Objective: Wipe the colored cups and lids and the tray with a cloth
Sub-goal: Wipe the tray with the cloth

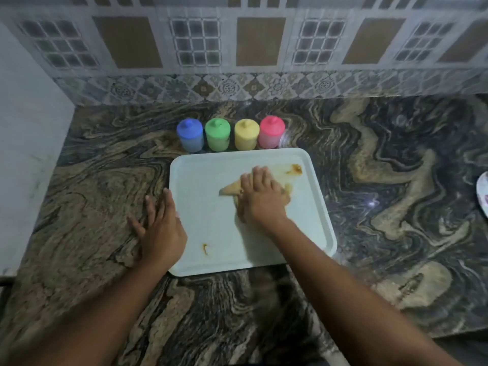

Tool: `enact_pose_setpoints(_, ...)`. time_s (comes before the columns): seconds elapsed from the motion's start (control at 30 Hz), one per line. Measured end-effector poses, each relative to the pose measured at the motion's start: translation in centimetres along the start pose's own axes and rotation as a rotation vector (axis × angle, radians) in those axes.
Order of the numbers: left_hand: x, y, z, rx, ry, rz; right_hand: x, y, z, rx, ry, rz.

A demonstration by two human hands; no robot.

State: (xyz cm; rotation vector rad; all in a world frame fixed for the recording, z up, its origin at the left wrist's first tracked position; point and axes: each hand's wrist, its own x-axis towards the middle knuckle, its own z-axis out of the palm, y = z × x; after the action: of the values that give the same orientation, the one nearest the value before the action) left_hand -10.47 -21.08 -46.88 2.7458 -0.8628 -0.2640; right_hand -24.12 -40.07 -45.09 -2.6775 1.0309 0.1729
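Swirl-veined stone countertop [369, 233] bearing a pale tray [206, 186] at frame centre; just above it, a row of lidded cups: blue cup [190, 136], green cup [217, 136], yellow cup [246, 136], pink cup [272, 134]; white object [483, 191] cut off at right edge

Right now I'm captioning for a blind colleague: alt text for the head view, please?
A right hand presses a tan cloth onto a stained pale tray; the left hand rests at its left edge. Behind stand a lidded blue cup, green cup, yellow cup and pink cup.

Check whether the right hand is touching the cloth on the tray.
Touching. The head view shows the right hand lying flat on top of the cloth, covering most of it and pressing it onto the tray.
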Motion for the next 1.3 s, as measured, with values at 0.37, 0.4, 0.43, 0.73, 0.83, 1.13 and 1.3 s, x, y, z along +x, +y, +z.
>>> enact_pose_setpoints(0.37, -0.3, 0.6, 0.5, -0.034, 0.062, 0.013, 0.5, 6.2, -1.8, 0.064, 0.010, 0.307)
enact_pose_setpoints(0.4, -0.3, 0.8, 0.4, -0.034, 0.061, 0.013, 2.3, 5.5, -1.7, 0.077, 0.012, 0.336)
enact_pose_setpoints(0.43, -0.3, 0.8, 0.5, -0.033, 0.057, 0.009, 3.4, 4.8, -1.6, 0.088, 0.027, 0.323)
enact_pose_setpoints(0.73, -0.3, 0.5, 0.5, -0.040, 0.063, -0.003, -4.9, 6.3, 0.6, 0.066, 0.044, -0.107)
enact_pose_setpoints(0.83, -0.3, 0.5, 0.5, -0.040, 0.070, -0.013, -1.3, 8.7, -1.8, 0.019, 0.045, 0.207)
enact_pose_setpoints(1.13, -0.3, 0.9, 0.3, -0.075, 0.079, -0.044, -2.4, -1.3, 1.0, 0.111, 0.009, -0.333)
enact_pose_setpoints(1.3, -0.3, 0.6, 0.3, -0.065, 0.086, -0.038, -6.6, 6.3, 0.8, 0.062, 0.124, -0.068)
